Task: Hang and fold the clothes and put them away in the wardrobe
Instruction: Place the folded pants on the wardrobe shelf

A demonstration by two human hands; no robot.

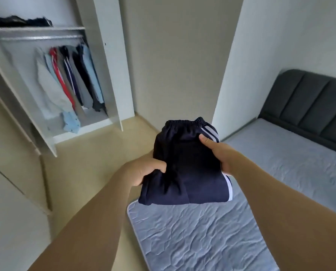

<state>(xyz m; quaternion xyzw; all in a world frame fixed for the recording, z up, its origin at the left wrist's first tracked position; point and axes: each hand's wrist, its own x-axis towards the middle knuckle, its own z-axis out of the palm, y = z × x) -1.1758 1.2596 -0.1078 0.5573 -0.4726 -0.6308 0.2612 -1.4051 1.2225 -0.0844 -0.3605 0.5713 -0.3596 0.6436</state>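
A folded pair of navy pants (186, 169) with white side stripes and an elastic waistband is held up in the air above the corner of the bed. My left hand (143, 171) grips its left edge, thumb on top. My right hand (217, 151) holds the right edge, thumb pressed on the fabric near the stripes. The open white wardrobe (108, 61) stands at the upper left, with several garments (71, 81) hanging from its rail and dark folded clothes (18, 21) on the shelf above.
The bed (212, 231) with a wrinkled grey-blue sheet fills the lower right, its dark padded headboard (310, 96) at the right wall. Beige floor (96, 163) lies between bed and wardrobe. An open wardrobe door (16, 118) juts out at the left.
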